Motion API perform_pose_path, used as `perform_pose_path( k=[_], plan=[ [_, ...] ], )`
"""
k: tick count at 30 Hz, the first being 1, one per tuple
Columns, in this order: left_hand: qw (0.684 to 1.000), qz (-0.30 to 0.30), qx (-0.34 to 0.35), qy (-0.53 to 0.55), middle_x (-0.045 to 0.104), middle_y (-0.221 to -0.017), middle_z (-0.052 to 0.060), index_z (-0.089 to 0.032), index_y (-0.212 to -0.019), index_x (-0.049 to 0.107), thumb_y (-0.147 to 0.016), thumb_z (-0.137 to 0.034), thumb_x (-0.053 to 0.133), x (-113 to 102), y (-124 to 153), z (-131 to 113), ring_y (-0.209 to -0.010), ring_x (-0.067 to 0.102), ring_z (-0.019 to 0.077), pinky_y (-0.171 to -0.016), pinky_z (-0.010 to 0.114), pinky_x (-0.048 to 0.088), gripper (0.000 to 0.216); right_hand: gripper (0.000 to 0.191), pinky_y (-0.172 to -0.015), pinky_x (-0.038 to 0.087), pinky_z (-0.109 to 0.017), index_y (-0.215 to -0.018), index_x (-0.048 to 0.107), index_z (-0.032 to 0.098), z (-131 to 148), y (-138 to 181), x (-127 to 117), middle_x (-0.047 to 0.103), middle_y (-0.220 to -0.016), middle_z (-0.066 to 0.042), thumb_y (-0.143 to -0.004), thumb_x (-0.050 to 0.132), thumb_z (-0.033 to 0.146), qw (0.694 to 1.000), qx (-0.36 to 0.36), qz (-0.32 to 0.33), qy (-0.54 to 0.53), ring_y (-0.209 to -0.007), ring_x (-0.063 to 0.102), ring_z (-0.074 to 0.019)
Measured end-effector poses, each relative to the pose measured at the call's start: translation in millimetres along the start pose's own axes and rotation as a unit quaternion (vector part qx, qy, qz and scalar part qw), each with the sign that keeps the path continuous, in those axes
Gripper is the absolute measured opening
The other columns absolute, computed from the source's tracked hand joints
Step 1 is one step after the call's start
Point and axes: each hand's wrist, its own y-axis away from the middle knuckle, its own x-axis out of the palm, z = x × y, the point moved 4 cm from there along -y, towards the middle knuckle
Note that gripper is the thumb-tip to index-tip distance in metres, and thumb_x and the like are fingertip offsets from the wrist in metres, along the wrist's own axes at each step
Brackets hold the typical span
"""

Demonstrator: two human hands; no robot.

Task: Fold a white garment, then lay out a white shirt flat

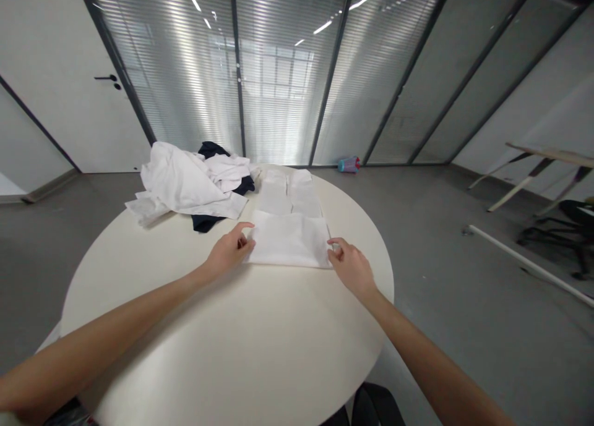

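Observation:
A white garment (pixel 290 219) lies flat on the round white table (pixel 223 339), partly folded, with its near end doubled over into a rectangle. My left hand (pixel 229 251) pinches the left near corner of that fold, fingers curled. At the right near corner my right hand (pixel 350 266) grips the cloth edge between thumb and fingers. Both forearms stretch across the table towards it.
A heap of white clothes (pixel 185 182) with a dark garment (pixel 208 219) under it lies on the table's far left. Beyond are glass walls with blinds, a door (pixel 69 73), a small blue-and-pink object (pixel 349 164) on the floor, and a desk and chair (pixel 557 228) at right.

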Motion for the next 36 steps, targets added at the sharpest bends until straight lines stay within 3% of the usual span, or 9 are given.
perform_pose_path(
  k=[4, 8, 11, 15, 22, 26, 30, 33, 36],
  plan=[
    [0.972, -0.093, 0.142, -0.162, 0.063, -0.120, 0.011, -0.022, -0.116, 0.067, -0.092, -0.032, 0.054, -7, -5, -40, -0.113, 0.059, 0.0277, -0.098, 0.043, 0.045, 0.029, 0.030, -0.092, 0.048, -0.046, -0.115, 0.069, 0.022, 31, -3, -12, 0.065, -0.110, -0.014, -0.098, 0.047, 0.032, 0.989, -0.119, -0.077, 0.040, -0.105, 0.060, -0.0296],
    [0.942, -0.026, 0.248, -0.227, 0.056, -0.145, 0.010, -0.024, -0.128, 0.066, -0.101, -0.036, 0.043, 12, -25, -70, -0.141, 0.041, 0.0312, -0.116, 0.051, 0.028, 0.037, 0.047, -0.112, 0.036, -0.054, -0.140, 0.057, 0.024, 66, -20, 5, 0.049, -0.150, -0.013, -0.104, 0.036, 0.046, 0.974, -0.221, 0.020, 0.043, -0.139, 0.042, -0.0331],
    [0.937, 0.068, 0.234, -0.250, 0.046, -0.155, 0.010, -0.025, -0.146, 0.053, -0.101, -0.047, 0.043, 35, -47, -61, -0.149, 0.031, 0.0343, -0.120, 0.057, 0.018, 0.050, 0.064, -0.120, 0.024, -0.058, -0.155, 0.040, 0.023, 68, -37, 33, 0.031, -0.163, -0.011, -0.104, 0.026, 0.059, 0.967, -0.209, 0.124, 0.080, -0.151, 0.024, -0.0351],
    [0.942, 0.141, 0.159, -0.261, 0.035, -0.161, 0.011, -0.028, -0.156, 0.037, -0.102, -0.053, 0.039, 55, -56, -34, -0.150, 0.028, 0.0366, -0.119, 0.058, 0.020, 0.060, 0.072, -0.123, 0.017, -0.056, -0.160, 0.029, 0.022, 57, -43, 53, 0.024, -0.166, -0.010, -0.102, 0.019, 0.065, 0.958, -0.182, 0.199, 0.096, -0.153, 0.019, -0.0329],
    [0.931, 0.134, 0.192, -0.280, 0.029, -0.164, 0.013, -0.027, -0.159, 0.031, -0.101, -0.056, 0.039, 55, 29, -45, -0.151, 0.022, 0.0406, -0.120, 0.060, 0.018, 0.065, 0.075, -0.123, 0.019, -0.057, -0.160, 0.028, 0.019, 71, 34, 32, 0.019, -0.166, -0.012, -0.102, 0.019, 0.066, 0.952, -0.208, 0.201, 0.097, -0.153, 0.017, -0.0338],
    [0.924, 0.146, 0.211, -0.283, 0.040, -0.159, 0.011, -0.030, -0.156, 0.035, -0.100, -0.062, 0.036, 39, 61, -62, -0.147, 0.034, 0.0362, -0.117, 0.056, 0.027, 0.064, 0.072, -0.117, 0.030, -0.059, -0.153, 0.042, 0.019, 86, 65, 5, 0.035, -0.160, -0.014, -0.100, 0.030, 0.066, 0.943, -0.259, 0.189, 0.092, -0.146, 0.035, -0.0373],
    [0.933, 0.126, 0.227, -0.251, 0.050, -0.152, 0.012, -0.021, -0.149, 0.046, -0.105, -0.051, 0.028, 26, 11, -71, -0.145, 0.040, 0.0277, -0.116, 0.046, 0.034, 0.055, 0.052, -0.111, 0.039, -0.049, -0.141, 0.056, 0.021, 91, 11, -11, 0.058, -0.144, -0.010, -0.107, 0.028, 0.048, 0.950, -0.264, 0.145, 0.075, -0.131, 0.054, -0.0276],
    [0.935, 0.100, 0.218, -0.261, 0.037, -0.160, 0.017, -0.014, -0.150, 0.042, -0.105, -0.049, 0.029, 38, -45, -65, -0.152, 0.025, 0.0315, -0.120, 0.050, 0.026, 0.058, 0.049, -0.115, 0.034, -0.045, -0.143, 0.055, 0.018, 81, -61, 0, 0.052, -0.149, -0.011, -0.108, 0.028, 0.040, 0.965, -0.232, 0.093, 0.084, -0.139, 0.046, -0.0264],
    [0.934, 0.124, 0.176, -0.285, 0.028, -0.162, 0.022, -0.010, -0.155, 0.034, -0.102, -0.058, 0.033, 66, -78, -52, -0.152, 0.020, 0.0384, -0.120, 0.056, 0.022, 0.071, 0.052, -0.114, 0.035, -0.046, -0.149, 0.047, 0.016, 61, -119, 31, 0.044, -0.156, -0.014, -0.108, 0.027, 0.040, 0.976, -0.165, 0.104, 0.101, -0.142, 0.041, -0.0280]
  ],
)
